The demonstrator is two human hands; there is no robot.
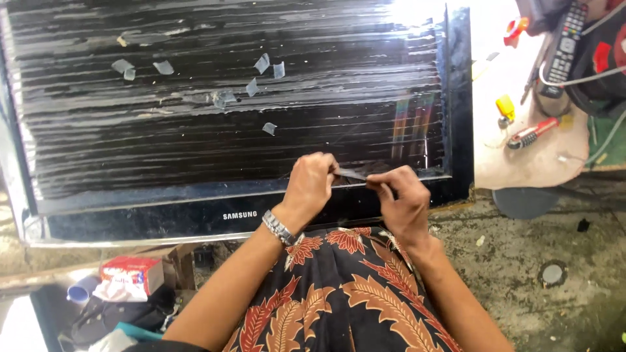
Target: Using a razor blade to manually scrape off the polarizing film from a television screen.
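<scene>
Film strip (352, 174), a narrow greyish piece, spans the gap between my two hands just above the lower bezel of the flat television panel (228, 150), near its bottom right corner. From where I watch, going left to right: at the far left, low down, a red and white carton (134, 272) sits beside a pale blue cup (81, 289) on a cluttered ledge. Across the dark, streaked panel lie several torn scraps of clear film (262, 63), scattered over its upper middle. My left hand (310, 186), with a metal wristwatch (278, 227) on the wrist, has its fingers curled shut, pinching the left end of the strip. My right hand (404, 199) is just beside it, fingers also closed, thumb and forefinger nipping the strip's right end. Both hands hover over the panel's bottom edge, close to my lap, which is covered by a dark cloth with orange leaf print (339, 293). Further right, past the panel's frame, a screwdriver with a red handle (531, 133) lies on a pale bench, and a remote control (565, 42) rests near the top right corner. Below is rough concrete floor (554, 261).
</scene>
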